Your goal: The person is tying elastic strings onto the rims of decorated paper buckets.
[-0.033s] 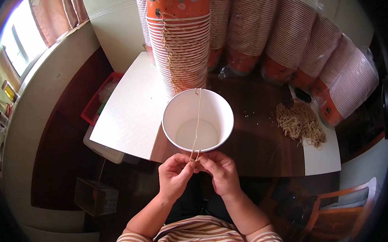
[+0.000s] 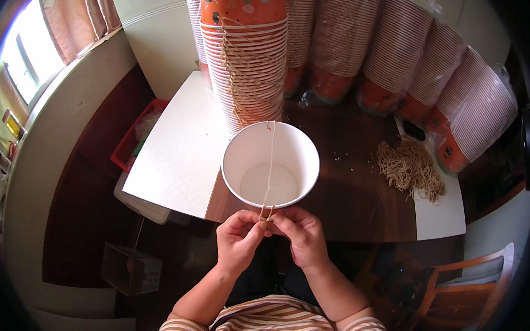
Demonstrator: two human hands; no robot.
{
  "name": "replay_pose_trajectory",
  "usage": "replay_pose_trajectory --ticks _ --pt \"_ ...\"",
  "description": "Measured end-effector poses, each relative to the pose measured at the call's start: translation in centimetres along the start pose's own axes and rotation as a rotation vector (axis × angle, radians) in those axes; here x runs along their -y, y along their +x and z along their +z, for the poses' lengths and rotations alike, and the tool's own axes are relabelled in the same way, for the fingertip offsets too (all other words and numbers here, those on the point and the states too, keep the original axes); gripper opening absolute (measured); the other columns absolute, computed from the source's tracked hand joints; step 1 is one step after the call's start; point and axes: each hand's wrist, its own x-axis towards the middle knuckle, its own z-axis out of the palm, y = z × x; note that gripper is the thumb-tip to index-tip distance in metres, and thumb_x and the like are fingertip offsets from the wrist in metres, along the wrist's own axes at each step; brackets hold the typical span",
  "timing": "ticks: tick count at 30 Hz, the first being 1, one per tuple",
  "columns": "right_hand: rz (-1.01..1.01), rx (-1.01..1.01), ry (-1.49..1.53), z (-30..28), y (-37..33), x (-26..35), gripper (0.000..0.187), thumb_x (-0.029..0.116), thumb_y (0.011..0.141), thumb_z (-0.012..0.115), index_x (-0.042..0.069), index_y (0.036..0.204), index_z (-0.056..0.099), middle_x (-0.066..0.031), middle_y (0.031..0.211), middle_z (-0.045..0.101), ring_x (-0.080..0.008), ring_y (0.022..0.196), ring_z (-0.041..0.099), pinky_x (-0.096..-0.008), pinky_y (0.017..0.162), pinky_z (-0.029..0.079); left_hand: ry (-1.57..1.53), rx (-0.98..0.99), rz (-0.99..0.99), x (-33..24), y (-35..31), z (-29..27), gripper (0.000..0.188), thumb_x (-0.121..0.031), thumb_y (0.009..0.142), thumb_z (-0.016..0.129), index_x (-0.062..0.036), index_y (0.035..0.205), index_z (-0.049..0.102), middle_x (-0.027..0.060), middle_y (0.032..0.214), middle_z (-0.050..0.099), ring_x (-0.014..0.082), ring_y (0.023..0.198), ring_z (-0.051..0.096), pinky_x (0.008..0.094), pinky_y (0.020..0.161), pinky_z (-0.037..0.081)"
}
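A white paper bucket (image 2: 249,147) stands at the table's front edge, its open mouth toward me. A thin tan cord (image 2: 270,165) runs from its far rim across the opening to the near rim. Just in front of that rim, my left hand (image 2: 241,237) and my right hand (image 2: 300,235) meet, fingertips pinched on the cord where it forms a small loop or knot. Fingers partly hide the knot. Behind the bucket rises a tall stack of nested orange-and-white buckets (image 2: 247,77), with tan cords hanging down its front.
A heap of loose tan cords (image 2: 410,168) lies on the right of the table (image 2: 362,214). Plastic-wrapped bucket stacks (image 2: 396,47) line the back. A red basket (image 2: 125,149) sits beyond the table's left edge. At lower right is a wooden chair (image 2: 466,293).
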Motion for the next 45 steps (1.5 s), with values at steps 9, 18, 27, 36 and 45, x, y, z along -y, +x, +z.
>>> replay_pose_trajectory --ticks 9,18,27,36,45 --pt "-0.160 -0.039 -0.432 -0.5 -0.3 -0.5 0.011 0.006 0.090 0.060 -0.002 0.096 0.064 -0.0092 0.094 0.067 -0.0148 0.085 0.064 -0.0292 0.080 0.053 0.080 0.070 -0.018 -1.3 -0.2 0.8 0.028 -0.001 0.085 0.064 0.0067 0.111 0.057 0.0112 0.104 0.065 0.0128 0.091 0.063 0.0247 0.079 0.051" --pt "-0.356 -0.068 -0.587 -0.2 -0.5 -0.4 0.006 0.003 0.088 0.061 -0.002 0.090 0.064 -0.0041 0.089 0.065 -0.0085 0.081 0.061 -0.0216 0.072 0.050 0.354 -0.052 0.044 -2.3 0.3 1.7 0.006 -0.001 0.087 0.063 0.0051 0.088 0.064 0.0049 0.082 0.066 0.0065 0.066 0.058 0.0194 0.061 0.047" --pt "-0.345 -0.154 -0.697 -1.0 -0.1 0.0 0.007 0.006 0.088 0.061 -0.001 0.089 0.063 -0.0027 0.088 0.065 -0.0067 0.078 0.059 -0.0221 0.071 0.049 0.259 -0.076 -0.074 -2.2 0.5 0.3 0.009 -0.005 0.088 0.063 0.0045 0.088 0.064 0.0032 0.077 0.065 0.0053 0.065 0.058 0.0174 0.057 0.046" --pt "-0.374 -0.133 -0.725 -0.5 -0.3 0.5 0.005 0.004 0.087 0.062 -0.001 0.087 0.063 -0.0039 0.087 0.064 -0.0072 0.078 0.058 -0.0219 0.071 0.048 0.227 -0.038 -0.013 -2.8 0.6 1.5 0.010 -0.005 0.089 0.062 0.0036 0.093 0.062 0.0016 0.078 0.064 0.0041 0.066 0.056 0.0169 0.059 0.045" --pt "-0.595 -0.236 -0.936 0.4 -0.2 0.5 0.004 0.002 0.083 0.065 0.001 0.086 0.063 -0.0057 0.080 0.061 -0.0106 0.066 0.056 -0.0227 0.062 0.045 0.382 -0.058 0.000 -1.9 0.2 1.2 0.010 -0.008 0.090 0.062 0.0011 0.088 0.062 -0.0020 0.069 0.059 0.0022 0.059 0.051 0.0162 0.053 0.041"
